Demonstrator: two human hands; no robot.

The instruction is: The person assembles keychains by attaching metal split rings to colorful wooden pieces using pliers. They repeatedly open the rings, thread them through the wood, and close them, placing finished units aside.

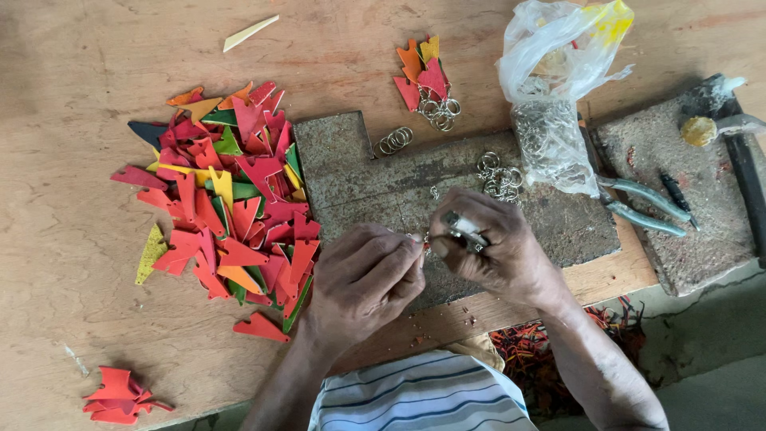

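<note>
The left hand point(369, 275) is pinching a small red leather tag point(425, 240) between thumb and fingertips, holding it just above the worn metal block point(383, 179) at the table's point(72, 72) front edge. The right hand point(491, 247) is curling around a small silvery tool point(461, 227), its fingers pressed together on the shaft, and is working at the tag where a key ring looks to be joining it; the ring itself is too small to make out. Doing this well seems to call for keeping the tag steady with the left fingertips close to its hole, while the right hand is turning gently so the ring is not springing away. Just beyond the hands, loose key rings point(498, 177) are lying on the block, beside a plastic bag of rings point(550, 120). A heap of red, orange and green leather tags point(231, 199) is lying to the left, finished ringed tags point(428, 84) are resting farther back, and pliers point(642, 203) are lying to the right.
</note>
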